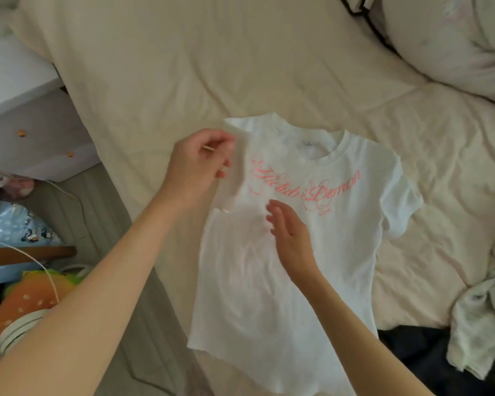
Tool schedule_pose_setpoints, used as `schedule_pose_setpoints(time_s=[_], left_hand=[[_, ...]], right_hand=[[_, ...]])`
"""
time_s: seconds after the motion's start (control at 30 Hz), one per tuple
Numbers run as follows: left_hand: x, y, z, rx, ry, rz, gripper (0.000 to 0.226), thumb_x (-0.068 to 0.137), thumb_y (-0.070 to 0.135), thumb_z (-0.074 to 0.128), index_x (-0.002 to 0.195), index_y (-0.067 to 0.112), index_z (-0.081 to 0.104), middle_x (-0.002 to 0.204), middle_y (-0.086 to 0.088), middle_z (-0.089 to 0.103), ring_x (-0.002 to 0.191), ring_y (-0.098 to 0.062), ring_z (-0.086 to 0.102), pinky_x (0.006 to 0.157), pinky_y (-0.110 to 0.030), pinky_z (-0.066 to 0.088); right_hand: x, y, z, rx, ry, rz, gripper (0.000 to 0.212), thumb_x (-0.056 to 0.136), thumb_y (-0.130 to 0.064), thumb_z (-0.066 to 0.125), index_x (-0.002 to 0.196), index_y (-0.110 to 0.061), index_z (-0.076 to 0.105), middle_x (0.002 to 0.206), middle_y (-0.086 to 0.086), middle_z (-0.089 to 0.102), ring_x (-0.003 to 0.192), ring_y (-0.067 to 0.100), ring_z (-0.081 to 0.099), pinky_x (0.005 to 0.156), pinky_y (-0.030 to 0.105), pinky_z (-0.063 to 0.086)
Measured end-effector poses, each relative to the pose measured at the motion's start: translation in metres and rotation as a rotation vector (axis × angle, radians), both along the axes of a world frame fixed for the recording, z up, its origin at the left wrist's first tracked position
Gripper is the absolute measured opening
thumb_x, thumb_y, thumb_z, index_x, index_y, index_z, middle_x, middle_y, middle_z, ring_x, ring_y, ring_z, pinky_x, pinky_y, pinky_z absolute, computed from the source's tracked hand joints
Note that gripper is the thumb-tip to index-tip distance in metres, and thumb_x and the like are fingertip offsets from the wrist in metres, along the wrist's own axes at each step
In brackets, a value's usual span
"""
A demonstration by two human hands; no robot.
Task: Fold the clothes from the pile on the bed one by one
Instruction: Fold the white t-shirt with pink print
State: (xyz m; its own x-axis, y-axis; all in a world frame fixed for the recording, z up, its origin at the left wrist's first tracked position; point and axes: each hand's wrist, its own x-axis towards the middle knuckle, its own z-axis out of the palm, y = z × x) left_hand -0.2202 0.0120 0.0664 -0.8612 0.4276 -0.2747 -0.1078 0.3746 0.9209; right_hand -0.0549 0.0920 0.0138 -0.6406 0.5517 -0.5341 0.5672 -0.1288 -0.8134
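A white T-shirt (320, 252) with pink script lettering lies face up on the cream bed sheet (183, 67), collar toward the far side. My left hand (197, 164) pinches the shirt's left sleeve and lifts it inward over the chest. My right hand (292, 238) lies flat with straight fingers on the shirt's middle, just below the lettering. The rest of the pile sits at the bed's right edge: a pale crumpled garment (480, 318) and a dark one (429, 352) beneath it.
Pillows (452, 38) lie at the far right. Left of the bed stand a white drawer unit (35, 130) and, on the floor, a burger-shaped plush (32, 298), a patterned bag (17, 224) and a white cord (49, 278).
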Motion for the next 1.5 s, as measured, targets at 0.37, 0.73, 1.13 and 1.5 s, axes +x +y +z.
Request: schedule_pose_setpoints(time_s=[0.37,0.73,1.13,1.5], left_hand=[[0.033,-0.017,-0.06,-0.497,-0.011,0.064,0.039,0.081,0.034,0.07,0.109,0.012,0.055,0.097,0.001,0.058,0.087,-0.015,0.054,0.075,-0.021,0.037],[0.04,-0.039,-0.068,-0.502,-0.06,-0.057,0.033,0.086,0.008,0.054,0.119,0.01,0.056,0.109,-0.003,0.054,0.096,-0.016,0.052,0.079,-0.021,0.037],[0.025,-0.044,-0.064,-0.223,-0.441,0.073,0.018,0.088,0.026,0.063,0.103,0.016,0.065,0.095,0.001,0.067,0.088,-0.016,0.062,0.081,-0.028,0.049],[0.027,-0.04,-0.07,-0.302,-0.436,0.077,0.011,0.084,0.021,0.065,0.093,0.015,0.067,0.09,-0.006,0.068,0.086,-0.025,0.064,0.081,-0.04,0.052]], right_hand=[[-0.037,0.041,-0.008,0.074,-0.08,-0.11,0.025,0.095,-0.026,0.054,0.119,-0.017,0.052,0.102,0.002,0.06,0.097,0.022,0.062,0.088,0.039,0.051],[-0.104,0.035,0.008,-0.301,-0.292,-0.254,0.029,0.088,-0.021,0.065,0.066,-0.011,0.049,0.065,0.001,0.05,0.053,0.012,0.045,0.046,0.019,0.037],[-0.071,0.015,0.003,-0.302,-0.242,-0.418,0.01,0.087,-0.006,0.051,0.078,-0.011,0.052,0.069,0.003,0.055,0.07,0.017,0.054,0.067,0.032,0.046],[-0.14,0.018,-0.024,1.109,0.173,0.514,0.043,0.093,-0.021,0.037,0.128,-0.004,0.056,0.136,0.017,0.052,0.13,0.033,0.046,0.105,0.049,0.036]])
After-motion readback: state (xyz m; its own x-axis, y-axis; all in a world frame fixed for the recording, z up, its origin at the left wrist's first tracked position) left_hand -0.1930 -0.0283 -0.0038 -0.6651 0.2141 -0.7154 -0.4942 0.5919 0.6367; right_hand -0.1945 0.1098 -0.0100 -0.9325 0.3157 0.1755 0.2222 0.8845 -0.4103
